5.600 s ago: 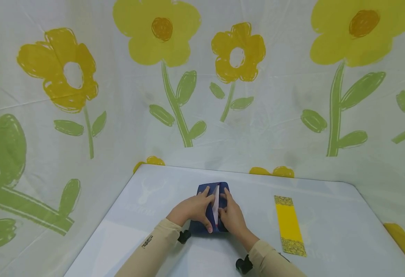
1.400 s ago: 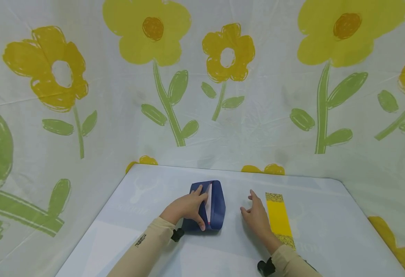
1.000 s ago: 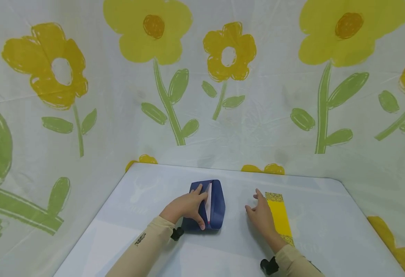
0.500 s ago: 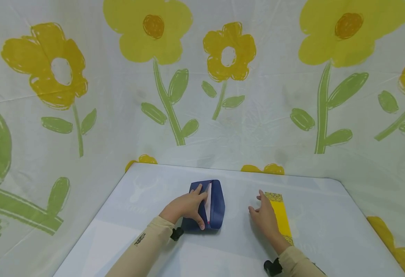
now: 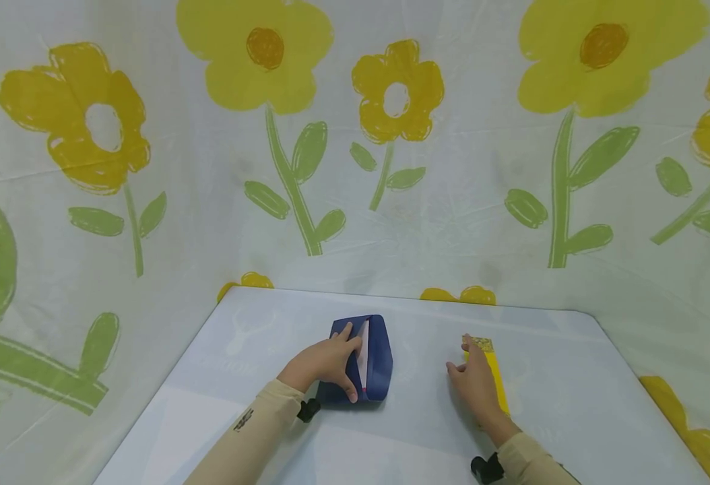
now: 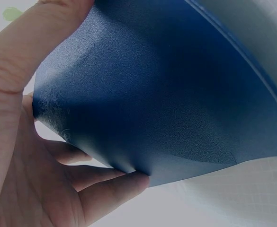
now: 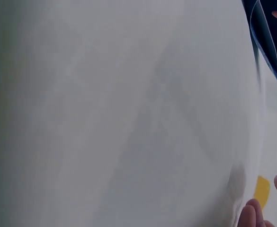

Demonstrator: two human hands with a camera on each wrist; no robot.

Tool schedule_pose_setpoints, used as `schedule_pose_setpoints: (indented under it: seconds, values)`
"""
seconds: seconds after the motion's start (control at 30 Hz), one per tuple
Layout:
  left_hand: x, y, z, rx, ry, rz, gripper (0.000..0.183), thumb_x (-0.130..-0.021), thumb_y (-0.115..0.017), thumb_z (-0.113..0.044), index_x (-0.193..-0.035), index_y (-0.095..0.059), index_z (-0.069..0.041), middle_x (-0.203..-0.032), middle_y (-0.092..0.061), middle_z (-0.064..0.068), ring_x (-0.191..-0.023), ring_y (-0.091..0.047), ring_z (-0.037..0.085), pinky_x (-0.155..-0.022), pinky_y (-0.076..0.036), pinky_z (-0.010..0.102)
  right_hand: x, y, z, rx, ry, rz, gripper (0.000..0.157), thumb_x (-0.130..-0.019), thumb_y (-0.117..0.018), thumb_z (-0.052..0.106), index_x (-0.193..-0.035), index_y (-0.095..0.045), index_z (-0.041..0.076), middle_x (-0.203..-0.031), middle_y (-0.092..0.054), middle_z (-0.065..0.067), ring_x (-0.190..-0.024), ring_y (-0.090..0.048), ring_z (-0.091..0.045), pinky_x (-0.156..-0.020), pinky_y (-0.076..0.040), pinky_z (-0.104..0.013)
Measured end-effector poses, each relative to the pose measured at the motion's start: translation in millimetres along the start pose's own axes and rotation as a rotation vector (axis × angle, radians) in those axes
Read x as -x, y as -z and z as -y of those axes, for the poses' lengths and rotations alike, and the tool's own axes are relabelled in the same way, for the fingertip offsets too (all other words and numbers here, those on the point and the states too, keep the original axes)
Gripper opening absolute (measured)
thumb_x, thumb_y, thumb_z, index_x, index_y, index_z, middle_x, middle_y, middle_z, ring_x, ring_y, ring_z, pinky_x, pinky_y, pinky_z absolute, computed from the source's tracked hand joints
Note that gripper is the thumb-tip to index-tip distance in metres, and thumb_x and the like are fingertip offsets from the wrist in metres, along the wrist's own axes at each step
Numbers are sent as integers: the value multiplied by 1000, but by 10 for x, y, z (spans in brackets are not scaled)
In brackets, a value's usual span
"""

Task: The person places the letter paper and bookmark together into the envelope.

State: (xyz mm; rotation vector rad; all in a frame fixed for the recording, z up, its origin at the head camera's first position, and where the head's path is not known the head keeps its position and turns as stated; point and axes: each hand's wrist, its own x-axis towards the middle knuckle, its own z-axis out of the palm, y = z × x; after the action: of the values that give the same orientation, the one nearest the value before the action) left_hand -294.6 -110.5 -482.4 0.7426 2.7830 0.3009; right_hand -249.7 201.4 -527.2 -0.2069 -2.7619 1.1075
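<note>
A dark blue envelope (image 5: 380, 357) stands slightly gaping on the table, flap unfolded to the right and a white sheet (image 5: 364, 360) showing in its opening. My left hand (image 5: 320, 364) grips its left part; in the left wrist view the thumb lies across the blue face (image 6: 157, 94) and the fingers curl against its edge. Over to the right, a flat yellow strip (image 5: 486, 345) with patterned ends lies partly hidden under my right hand (image 5: 479, 391). That hand's fingers are loosely spread, thumb apart. Whether they touch the strip I cannot tell.
The white table (image 5: 415, 438) has faint printed shapes. Behind it and along the sides hangs a white curtain (image 5: 470, 236) with yellow flowers. Black wrist cameras (image 5: 486, 468) sit under both beige sleeves (image 5: 533, 458).
My right hand has left the envelope and moved right, now covering part of the yellow strip. The envelope's flap stands wider than at first. My left hand stays on the envelope.
</note>
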Motion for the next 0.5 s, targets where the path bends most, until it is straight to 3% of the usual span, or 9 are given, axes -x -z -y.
schedule_pose_setpoints:
  seconds: [0.2,0.33,0.5]
  values:
    - [-1,-17,7,5,-2,-5,78,-52,-96,-59,-106,-50,-26,-166,-18,23,-143,-33,53,-106,-43,61,-4,60,-59,19,4,-26,75,-94,-67,10,-154,-27,-7,-141,-50,-29,-91,-62,-29,-75,-52,-40]
    - [-3,-15,7,5,-4,-7,78,-52,-96,-59,-106,-50,-26,-166,-18,23,-143,-33,53,-106,-42,61,6,96,-83,61,-10,-41,73,-94,-66,11,-153,-29,-7,-140,-50,-31,-106,-60,-39,-87,-49,-54]
    - [-5,-10,8,0,-2,-6,79,-51,-96,-59,-107,-51,-26,-166,-18,23,-143,-33,53,-106,-43,61,19,146,-108,148,-22,-65,71,-93,-65,16,-152,-32,-8,-139,-48,-35,-122,-46,-52,-95,-38,-66]
